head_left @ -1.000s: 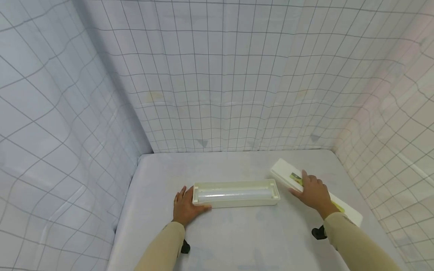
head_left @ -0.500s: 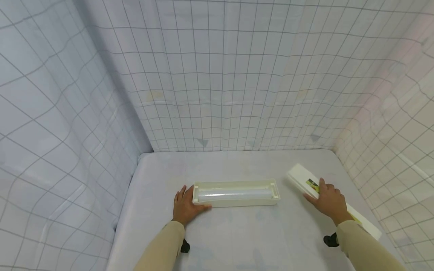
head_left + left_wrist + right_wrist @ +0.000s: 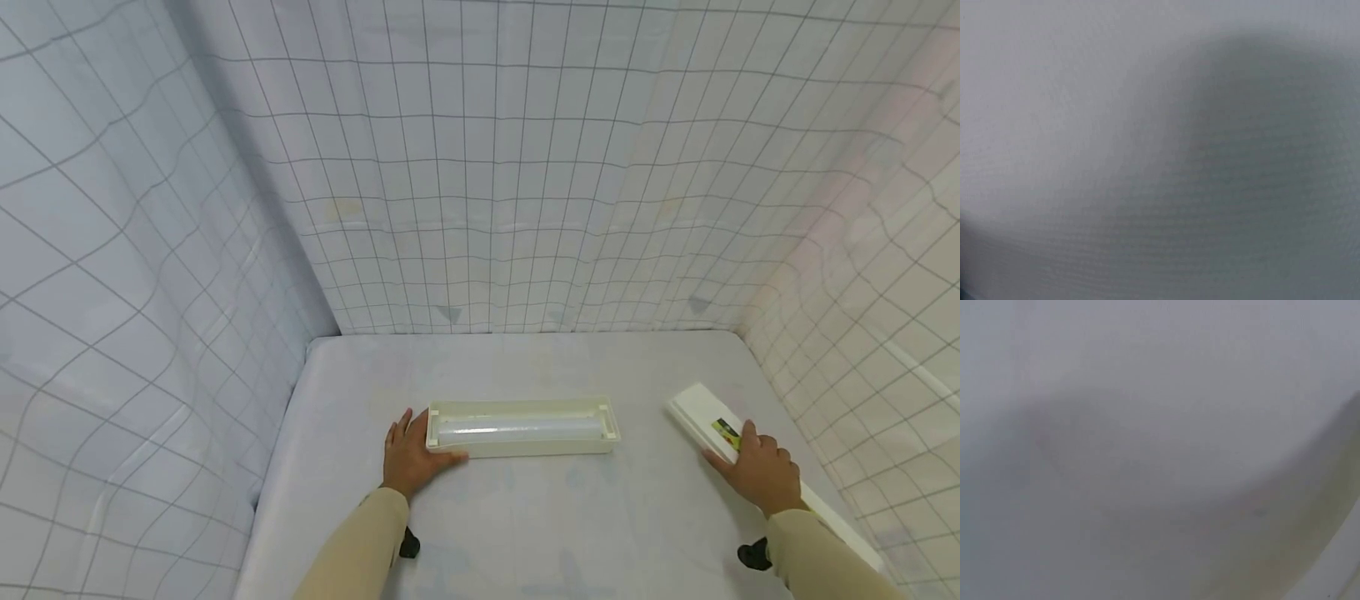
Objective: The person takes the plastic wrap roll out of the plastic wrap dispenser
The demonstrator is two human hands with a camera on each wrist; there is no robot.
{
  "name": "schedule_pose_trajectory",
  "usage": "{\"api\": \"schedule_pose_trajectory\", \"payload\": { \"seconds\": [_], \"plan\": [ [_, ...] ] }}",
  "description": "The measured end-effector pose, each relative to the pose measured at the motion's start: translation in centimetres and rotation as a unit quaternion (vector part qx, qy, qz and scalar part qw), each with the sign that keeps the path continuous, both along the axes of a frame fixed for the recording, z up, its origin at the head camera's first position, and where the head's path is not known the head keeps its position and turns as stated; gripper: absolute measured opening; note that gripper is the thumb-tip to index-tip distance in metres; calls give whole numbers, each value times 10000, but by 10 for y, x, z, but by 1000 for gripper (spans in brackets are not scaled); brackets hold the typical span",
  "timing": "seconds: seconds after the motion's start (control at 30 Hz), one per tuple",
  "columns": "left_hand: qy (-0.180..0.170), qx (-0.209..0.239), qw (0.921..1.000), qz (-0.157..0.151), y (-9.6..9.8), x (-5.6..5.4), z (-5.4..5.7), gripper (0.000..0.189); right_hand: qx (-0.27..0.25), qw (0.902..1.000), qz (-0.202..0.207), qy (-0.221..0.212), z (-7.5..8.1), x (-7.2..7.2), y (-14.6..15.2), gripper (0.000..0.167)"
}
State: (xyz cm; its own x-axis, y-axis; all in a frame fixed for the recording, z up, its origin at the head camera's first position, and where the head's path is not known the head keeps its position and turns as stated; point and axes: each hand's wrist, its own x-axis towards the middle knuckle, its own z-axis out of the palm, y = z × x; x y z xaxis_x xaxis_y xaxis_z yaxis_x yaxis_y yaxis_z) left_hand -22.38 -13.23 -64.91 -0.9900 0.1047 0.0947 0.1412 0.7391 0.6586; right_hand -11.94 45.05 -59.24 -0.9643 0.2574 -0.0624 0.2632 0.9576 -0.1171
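In the head view, a long cream box [image 3: 517, 450] lies lengthwise in the middle of the table with its inside facing up. A shiny whitish roll [image 3: 521, 429], like cling film, lies inside it. My left hand [image 3: 411, 462] holds the box's left end, thumb along the front wall and fingers round the end and back corner. At the right, my right hand [image 3: 767, 473] grips a long white lid [image 3: 701, 408] with a green and yellow label, thumb on its near side. Hand and sleeve hide the lid's middle. The left wrist view shows only a blurred grey surface.
The pale table [image 3: 525, 525] is bounded by a checked cloth wall [image 3: 495, 208] behind and by cloth walls at both sides. The lid's near end comes close to the right wall [image 3: 885, 400]. A pale edge [image 3: 1329, 569] crosses the right wrist view's lower corner.
My right hand has carried the lid to the right and towards me, away from the box. My left hand and the box have stayed in place.
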Motion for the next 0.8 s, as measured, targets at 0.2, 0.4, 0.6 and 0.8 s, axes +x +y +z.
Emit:
{"api": "schedule_pose_trajectory", "payload": {
  "seconds": [0.2,0.4,0.6,0.8],
  "plan": [
    [-128,7,9999,-50,0,-1,1,110,-116,9992,-362,-115,-6,14,16,115],
    [-26,2,10000,-15,-1,-1,1,109,-259,9961,-779,-313,-17,27,29,113],
    [-27,-36,10000,-26,-1,-3,-1,110,-306,9915,-1217,-344,-21,37,35,114],
    [-115,-9,9999,-9,-1,-1,0,110,-508,9855,-1439,-735,-22,42,39,116]
  ]
}}
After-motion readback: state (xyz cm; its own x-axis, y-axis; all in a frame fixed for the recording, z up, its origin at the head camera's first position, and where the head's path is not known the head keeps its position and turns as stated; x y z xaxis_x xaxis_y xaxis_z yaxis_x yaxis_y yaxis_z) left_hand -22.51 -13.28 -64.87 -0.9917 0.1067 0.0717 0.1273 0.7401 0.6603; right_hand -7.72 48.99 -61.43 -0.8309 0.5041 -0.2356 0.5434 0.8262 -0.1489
